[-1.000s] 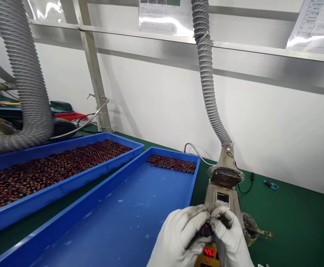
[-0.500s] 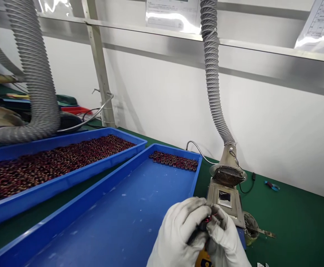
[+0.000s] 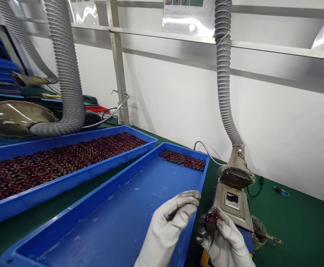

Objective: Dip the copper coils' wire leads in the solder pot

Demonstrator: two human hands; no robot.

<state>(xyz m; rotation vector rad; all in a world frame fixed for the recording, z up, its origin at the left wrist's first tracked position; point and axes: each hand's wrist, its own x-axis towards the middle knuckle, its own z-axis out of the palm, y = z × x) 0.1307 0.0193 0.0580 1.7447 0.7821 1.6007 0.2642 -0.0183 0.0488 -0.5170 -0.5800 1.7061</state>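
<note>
My right hand (image 3: pixel 220 231), in a white glove with blackened fingertips, grips a small black ring-shaped coil (image 3: pixel 211 221) with red wire around its top. Its fingers wrap the coil's sides, beside the near left corner of a solder pot (image 3: pixel 232 200) with a shiny square opening. Over the right edge of the nearer blue tray (image 3: pixel 103 218) is my gloved left hand (image 3: pixel 175 211), apart from the coil. Its thumb and fingers are pinched together; whatever may be between the tips is hidden. Rows of similar small coils (image 3: pixel 182 159) stand at that tray's far end.
A second blue tray (image 3: pixel 139 148), full of similar coils, lies to the left. A fume hood with a fan (image 3: pixel 235 176) hangs over the pot from a grey hose (image 3: pixel 223 74). A grimy cup (image 3: pixel 259 230) with a flat stick and blue-handled cutters (image 3: pixel 281 191) are at right.
My hands were together around the coil; now they are apart. The left has moved off it and the coil stays in the right. The whole view has shifted left.
</note>
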